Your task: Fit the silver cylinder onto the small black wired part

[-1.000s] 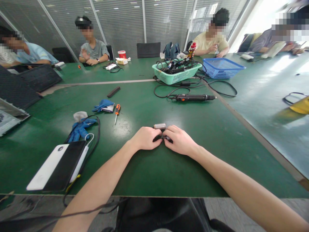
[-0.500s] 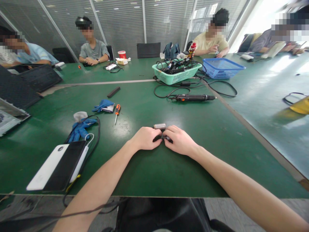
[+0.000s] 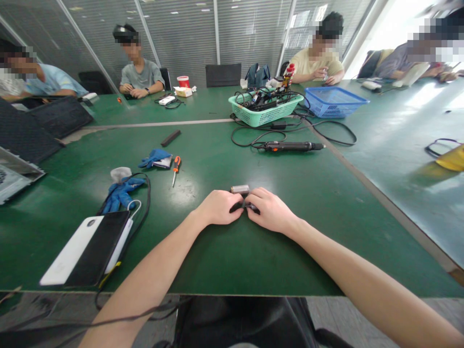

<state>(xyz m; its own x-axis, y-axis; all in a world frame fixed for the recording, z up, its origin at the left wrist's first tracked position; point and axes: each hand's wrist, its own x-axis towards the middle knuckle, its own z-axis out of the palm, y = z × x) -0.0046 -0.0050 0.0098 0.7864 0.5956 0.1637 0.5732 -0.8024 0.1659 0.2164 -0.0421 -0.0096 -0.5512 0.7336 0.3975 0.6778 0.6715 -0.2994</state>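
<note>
Both hands [image 3: 222, 208] [image 3: 270, 209], fingers [image 3: 253, 199] gripping a small dark piece [image 3: 254, 209], haven't visibly shifted since earlier.

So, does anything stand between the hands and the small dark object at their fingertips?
Nothing visible does: the left hand and right hand meet at the small dark object; a silvery oblong block lies just beyond.

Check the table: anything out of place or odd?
A black cable beside the black-and-white device hangs over the front edge of the green table, which looks untidy and might snag. Nothing else stands out; the left hand and right hand mostly hide the small dark object they hold.
</note>
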